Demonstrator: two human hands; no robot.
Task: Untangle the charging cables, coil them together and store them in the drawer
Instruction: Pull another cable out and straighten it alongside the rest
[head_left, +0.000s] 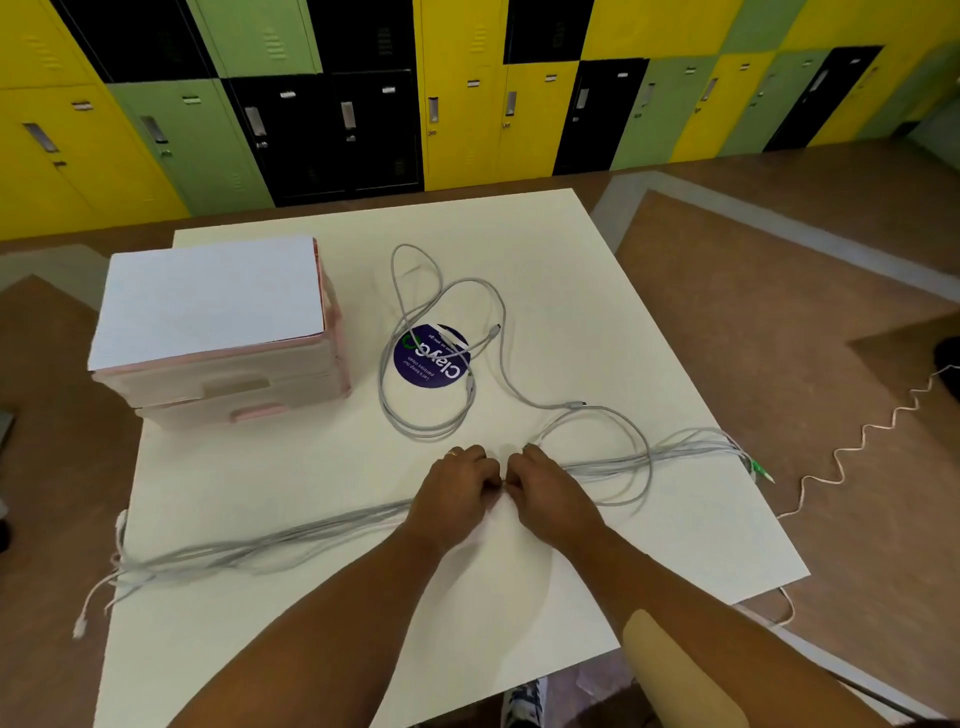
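The bench (571, 312) carries the drawer unit (218, 332) at my far left. The straightened cable bundle (291, 535) lies with its long axis left to right across the bench, directly under my fingers. The loose cables (421, 434) loop just beyond. My left hand (457, 488) and right hand (545, 488), fingers curled, pinch the bundle's middle, knuckles almost touching. Neither hand is nearer.

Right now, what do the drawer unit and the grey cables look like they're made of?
Drawer unit: probably plastic, pale pink, smooth matte, judging by its moulded handles. Cables, gripped by the left hand and right hand: flexible grey sheathing, rubbery or braided; too blurred to tell which.
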